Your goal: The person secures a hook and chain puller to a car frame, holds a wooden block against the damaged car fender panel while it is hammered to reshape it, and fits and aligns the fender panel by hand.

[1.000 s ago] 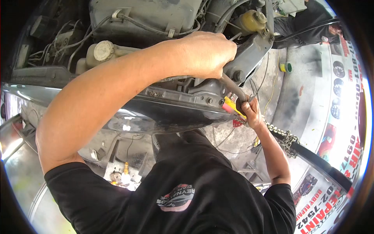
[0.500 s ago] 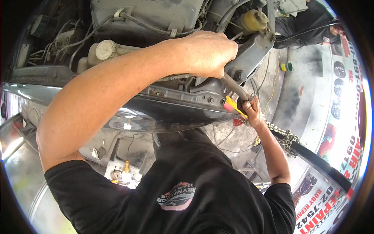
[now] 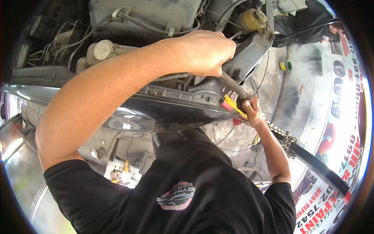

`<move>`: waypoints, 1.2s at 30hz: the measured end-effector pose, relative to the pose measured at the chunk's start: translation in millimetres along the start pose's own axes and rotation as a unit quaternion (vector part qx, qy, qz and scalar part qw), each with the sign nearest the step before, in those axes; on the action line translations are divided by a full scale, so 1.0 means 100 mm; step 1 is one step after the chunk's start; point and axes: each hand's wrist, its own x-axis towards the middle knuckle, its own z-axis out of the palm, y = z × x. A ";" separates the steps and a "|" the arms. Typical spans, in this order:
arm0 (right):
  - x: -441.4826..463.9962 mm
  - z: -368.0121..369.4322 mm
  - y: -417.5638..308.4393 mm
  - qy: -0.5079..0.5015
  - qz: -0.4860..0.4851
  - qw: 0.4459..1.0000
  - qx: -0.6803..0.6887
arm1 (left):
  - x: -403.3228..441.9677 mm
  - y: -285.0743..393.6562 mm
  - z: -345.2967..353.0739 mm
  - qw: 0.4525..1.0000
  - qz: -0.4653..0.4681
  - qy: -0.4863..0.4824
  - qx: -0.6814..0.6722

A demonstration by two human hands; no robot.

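My left hand [image 3: 210, 52] reaches across the front of the open engine bay, its fingers closed around the upper end of a dull grey bar [image 3: 233, 84], thick and slightly curved. The bar slants down past the front corner of the dark car body [image 3: 175, 113]. At its lower end my right hand [image 3: 253, 111] is wrapped around it, fingers partly hidden. Just beside that hand, a yellow and red piece [image 3: 233, 106] lies against the body corner. A metal chain [image 3: 286, 138] runs from near my right wrist around a black beam [image 3: 323, 165].
A coolant cap [image 3: 104, 49] and a yellowish reservoir [image 3: 253, 20] sit in the engine bay. Another person's dark clothing [image 3: 307, 25] shows at upper right. A green can [image 3: 286, 66] and loose cables lie on the floor. Printed banners [image 3: 346, 117] line the right side.
My left hand and the upper end of the bar have shifted very slightly left. Both hands keep their hold, and my right hand has hardly moved.
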 end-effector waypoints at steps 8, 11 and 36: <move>0.02 -0.05 0.09 0.012 -0.003 1.000 -0.028 | 0.02 -0.03 0.03 1.000 -0.014 0.000 -0.003; 0.01 -0.05 0.05 0.004 -0.009 1.000 -0.020 | 0.04 0.08 -0.08 0.995 -0.073 -0.064 -0.020; 0.03 -0.13 -0.12 0.012 0.037 0.998 -0.057 | 0.08 -0.06 0.12 0.999 -0.014 0.036 -0.015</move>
